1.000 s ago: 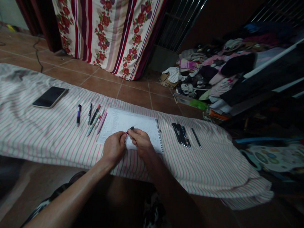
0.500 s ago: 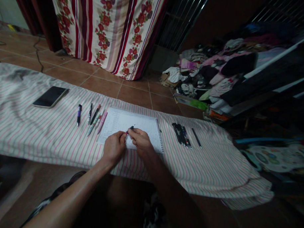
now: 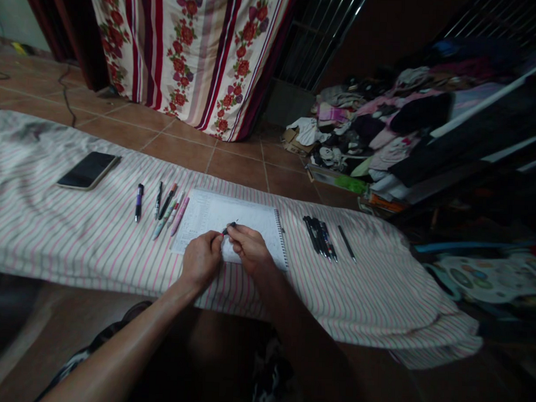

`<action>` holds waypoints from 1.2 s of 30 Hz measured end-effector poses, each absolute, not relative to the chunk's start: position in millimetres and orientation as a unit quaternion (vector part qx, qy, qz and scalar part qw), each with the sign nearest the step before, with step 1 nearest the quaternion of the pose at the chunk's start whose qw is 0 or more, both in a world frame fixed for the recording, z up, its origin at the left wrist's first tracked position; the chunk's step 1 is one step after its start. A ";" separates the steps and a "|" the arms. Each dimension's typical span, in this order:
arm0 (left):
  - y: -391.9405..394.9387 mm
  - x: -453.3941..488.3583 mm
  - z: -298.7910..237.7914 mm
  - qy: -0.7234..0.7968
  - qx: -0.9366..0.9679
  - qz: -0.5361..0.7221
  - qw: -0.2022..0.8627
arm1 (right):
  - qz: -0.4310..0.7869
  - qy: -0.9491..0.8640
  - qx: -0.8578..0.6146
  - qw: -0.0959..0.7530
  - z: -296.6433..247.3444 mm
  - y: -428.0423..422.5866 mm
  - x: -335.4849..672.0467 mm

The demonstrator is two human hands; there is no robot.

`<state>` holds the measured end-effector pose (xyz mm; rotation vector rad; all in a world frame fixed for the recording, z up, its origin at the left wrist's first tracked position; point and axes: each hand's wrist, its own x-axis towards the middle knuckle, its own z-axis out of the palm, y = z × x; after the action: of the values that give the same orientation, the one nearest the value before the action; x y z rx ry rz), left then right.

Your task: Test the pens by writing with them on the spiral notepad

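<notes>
Over the spiral notebook [image 3: 254, 218], my left hand [image 3: 202, 257] and my right hand [image 3: 249, 247] meet at a small dark pen [image 3: 226, 229]. My left fingers are closed on its near end, where a bit of pink shows. The right thumb and fingers pinch the other end, and a thin dark tip sticks out past them. Most of the pen is hidden by my fingers. The notebook lies open under my hands, its page covered with faint writing and its spiral on the right.
Left of the notebook lie several coloured pens [image 3: 178, 215] and a purple-and-black pen [image 3: 139, 203]. Farther left is a phone [image 3: 88, 171]. A bunch of black pens [image 3: 317, 237] and a single black pen [image 3: 347, 245] lie to the right on the striped cloth [image 3: 379, 287].
My right fingers have shifted slightly around the pen's end. My left hand and everything on the cloth stay where they were.
</notes>
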<state>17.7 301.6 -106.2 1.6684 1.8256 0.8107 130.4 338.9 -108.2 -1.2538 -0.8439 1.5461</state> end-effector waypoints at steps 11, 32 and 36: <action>302.1 18.4 -107.9 0.677 0.622 0.293 0.263 | 0.610 -0.338 -0.549 0.462 -108.2 338.8 129.6; 301.9 19.4 -106.2 0.686 0.615 0.285 0.264 | 0.624 -0.337 -0.532 0.463 -105.1 335.8 130.4; 301.4 19.8 -105.6 0.682 0.618 0.284 0.268 | 0.598 -0.339 -0.563 0.459 -107.8 337.5 128.8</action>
<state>19.8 301.4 -105.6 1.6678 1.8400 0.7672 128.8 337.5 -107.8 -1.3870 -0.8340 1.4734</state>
